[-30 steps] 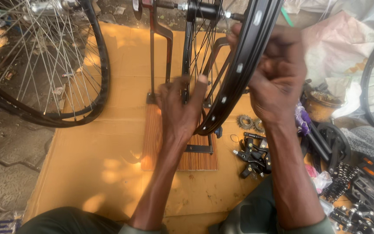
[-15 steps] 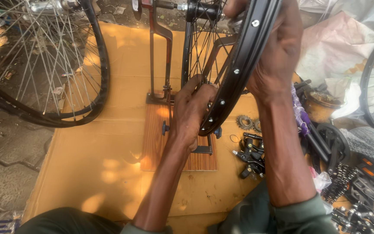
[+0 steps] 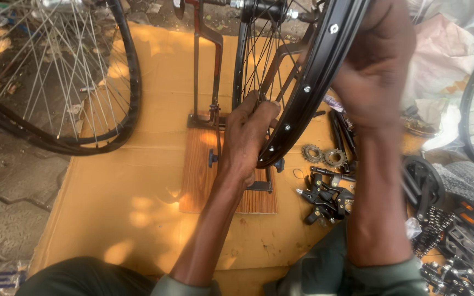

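Head view of wheel work on a truing stand. The black bicycle wheel (image 3: 303,104) stands upright in the metal truing stand (image 3: 207,71), whose wooden base board (image 3: 204,175) lies near the middle of the cardboard sheet (image 3: 111,192) spread on the ground. My left hand (image 3: 248,137) reaches in among the spokes (image 3: 259,60) at the lower part of the wheel, its grip pressed together on something small at the rim's inner side; what the fingertips pinch I cannot tell, since the hand hides it. My right hand (image 3: 377,71) is closed over the outer edge of the rim higher up, and it is blurred, so the exact finger placement is unclear. A second wheel (image 3: 56,77) with bright spokes leans over the far left corner of the cardboard. Toward the right edge lie two small cogs (image 3: 323,155), a cluster of black brake parts (image 3: 327,197) and a length of chain (image 3: 437,227), all apart from the stand. In my judgement, this step goes best with the right hand steadying the rim against rotation while the left works in small amounts at one spoke, keeping fingers out from between spokes and stand arms, and with the base board left flat and unshifted.
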{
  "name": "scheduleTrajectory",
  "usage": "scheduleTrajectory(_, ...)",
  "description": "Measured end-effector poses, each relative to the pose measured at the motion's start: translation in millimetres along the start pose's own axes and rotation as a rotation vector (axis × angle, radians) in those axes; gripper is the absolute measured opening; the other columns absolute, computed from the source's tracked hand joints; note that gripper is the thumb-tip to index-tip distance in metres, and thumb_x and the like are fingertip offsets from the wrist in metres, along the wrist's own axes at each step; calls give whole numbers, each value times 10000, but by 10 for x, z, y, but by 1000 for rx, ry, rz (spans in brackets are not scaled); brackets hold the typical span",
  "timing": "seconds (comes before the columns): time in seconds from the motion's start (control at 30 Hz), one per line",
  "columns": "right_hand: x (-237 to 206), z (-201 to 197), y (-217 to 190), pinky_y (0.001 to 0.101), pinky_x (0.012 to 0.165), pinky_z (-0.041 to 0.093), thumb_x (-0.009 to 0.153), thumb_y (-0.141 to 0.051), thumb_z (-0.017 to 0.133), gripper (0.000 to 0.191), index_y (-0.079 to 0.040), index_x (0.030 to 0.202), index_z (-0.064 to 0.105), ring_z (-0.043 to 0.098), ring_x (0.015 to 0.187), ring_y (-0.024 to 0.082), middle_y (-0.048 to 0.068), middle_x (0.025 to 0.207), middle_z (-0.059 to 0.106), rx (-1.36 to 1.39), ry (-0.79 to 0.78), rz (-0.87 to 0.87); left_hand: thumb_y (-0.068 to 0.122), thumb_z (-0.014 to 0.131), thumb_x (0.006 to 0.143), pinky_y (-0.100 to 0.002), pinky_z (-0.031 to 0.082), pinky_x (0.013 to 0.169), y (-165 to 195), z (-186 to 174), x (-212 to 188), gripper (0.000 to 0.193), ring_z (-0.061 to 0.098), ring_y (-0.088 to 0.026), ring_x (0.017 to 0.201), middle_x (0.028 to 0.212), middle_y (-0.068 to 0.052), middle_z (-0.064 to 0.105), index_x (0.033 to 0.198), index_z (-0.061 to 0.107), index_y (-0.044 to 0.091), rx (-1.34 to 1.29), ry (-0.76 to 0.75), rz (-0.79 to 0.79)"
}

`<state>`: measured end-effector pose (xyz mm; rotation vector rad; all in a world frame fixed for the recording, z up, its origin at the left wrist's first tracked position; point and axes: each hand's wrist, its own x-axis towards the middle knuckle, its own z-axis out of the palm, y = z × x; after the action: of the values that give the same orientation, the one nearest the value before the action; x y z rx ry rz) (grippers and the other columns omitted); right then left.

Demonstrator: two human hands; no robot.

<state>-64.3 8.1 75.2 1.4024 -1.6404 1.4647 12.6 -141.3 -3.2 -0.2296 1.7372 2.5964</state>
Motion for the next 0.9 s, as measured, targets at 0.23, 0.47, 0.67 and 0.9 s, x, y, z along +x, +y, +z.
scheduleTrajectory(0.23,-292,155,169,249,672,505,987,0,849,273,-37,1045,584,600,777,132,43,927,623,-210,239,-7,319,608,826,-291,392,340,-11,44,30,800,526,-128,481,737,-89,556,1439,394,-150,-44,-10,12)
scheduleTrajectory(0.47,-201,179,-23,264,658,555,1028,19,774,161,-35,1074,630,641,790,99,68,982,662,-189,378,69,536,528,896,-341,457,431,39,-42,-56,713,560,-144,541,723,-53,567,1345,599,-14,32,-30,-34)
scheduleTrajectory(0.67,-292,91,-174,271,732,576,1066,-65,714,95,-42,1140,658,662,828,116,87,1047,704,156,216,267,740,612,767,-484,648,692,-120,-151,2,1099,665,-334,974,1129,-260,525,1450,343,-77,305,31,49)
scheduleTrajectory(0.9,-262,118,176,289,815,604,1107,-158,644,151,-50,1200,693,702,871,151,99,1053,744,190,58,296,563,645,598,-542,634,660,-134,-50,26,1238,680,-499,1031,1323,-401,481,1582,135,12,128,5,-148)
